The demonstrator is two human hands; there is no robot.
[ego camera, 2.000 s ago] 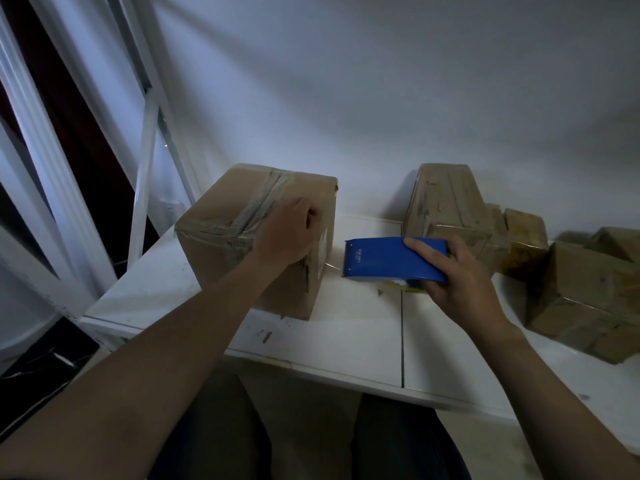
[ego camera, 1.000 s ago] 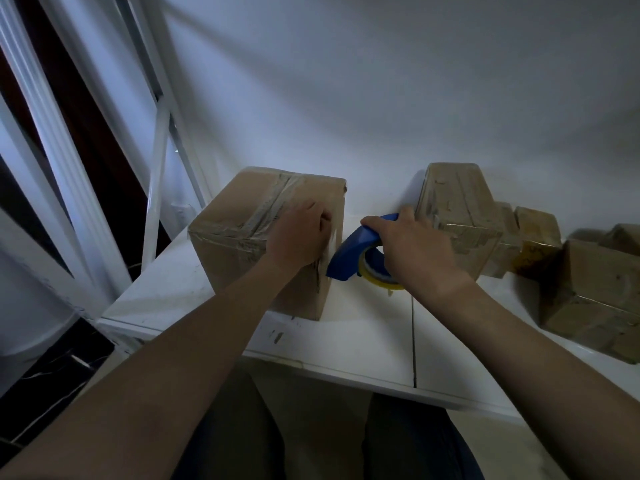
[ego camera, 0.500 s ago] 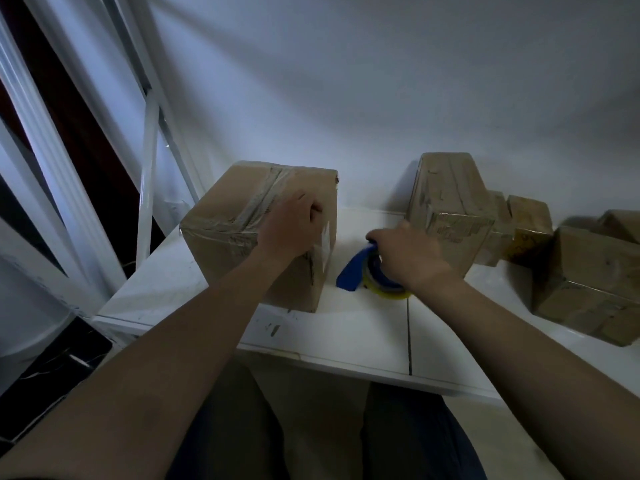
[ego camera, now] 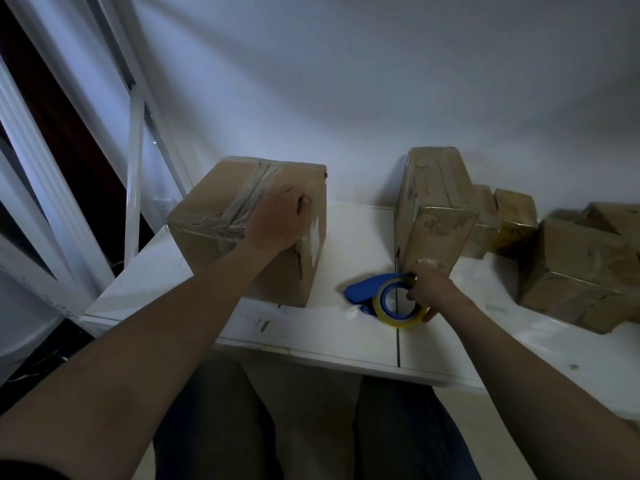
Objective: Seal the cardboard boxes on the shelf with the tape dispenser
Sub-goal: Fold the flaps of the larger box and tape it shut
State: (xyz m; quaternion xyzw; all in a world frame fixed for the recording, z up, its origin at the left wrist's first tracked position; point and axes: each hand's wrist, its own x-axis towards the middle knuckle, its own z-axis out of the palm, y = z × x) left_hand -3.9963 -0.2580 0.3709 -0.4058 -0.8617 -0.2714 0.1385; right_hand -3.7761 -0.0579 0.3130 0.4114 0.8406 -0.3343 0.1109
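A large cardboard box (ego camera: 221, 216) with clear tape across its top stands on the left of the white shelf (ego camera: 311, 337). My left hand (ego camera: 277, 220) rests on the box's near right top edge, fingers curled over it. The blue tape dispenser (ego camera: 367, 289) with its yellowish tape roll lies on its side on the shelf to the right of the box. My right hand (ego camera: 429, 292) holds it at the roll, with fingers curled round the roll's rim.
A tall taped box (ego camera: 436, 209) stands right behind the dispenser. Several more cardboard boxes (ego camera: 581, 268) crowd the right side of the shelf against the white wall. White frame bars (ego camera: 135, 161) rise at the left. The shelf's front edge is close to my legs.
My right hand lowered the dispenser from beside the box down onto the shelf and laid it on its side, roll now facing up. My left hand stayed on the box.
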